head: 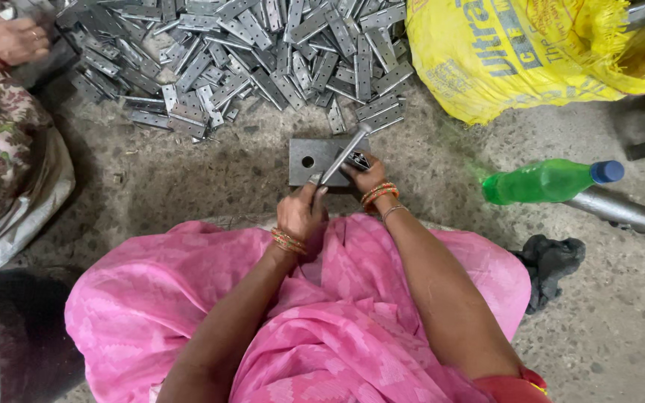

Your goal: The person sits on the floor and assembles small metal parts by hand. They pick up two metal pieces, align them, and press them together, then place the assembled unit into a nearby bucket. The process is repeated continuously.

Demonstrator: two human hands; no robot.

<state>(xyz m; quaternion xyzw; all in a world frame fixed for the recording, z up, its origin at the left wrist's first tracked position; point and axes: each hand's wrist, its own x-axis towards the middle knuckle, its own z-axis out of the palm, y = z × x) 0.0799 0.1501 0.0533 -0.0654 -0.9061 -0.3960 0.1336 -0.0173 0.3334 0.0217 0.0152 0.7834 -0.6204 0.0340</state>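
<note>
Small metal piece (357, 160) sits on steel block (315, 158) on the floor before the knees, block serving as anvil. Right hand (367, 175) pinches it, fingers closed, steadying it. Left hand (300, 213) fist-wraps hammer (343, 155), head over the piece. Hinge pile (248, 56) just beyond, within reach.

A yellow woven sack (531, 52) sits beside a heap of metal strips (248, 52). A green bottle (550, 180) lies against a steel pipe (621, 210), near a dark rag (554, 265) on the floor.
</note>
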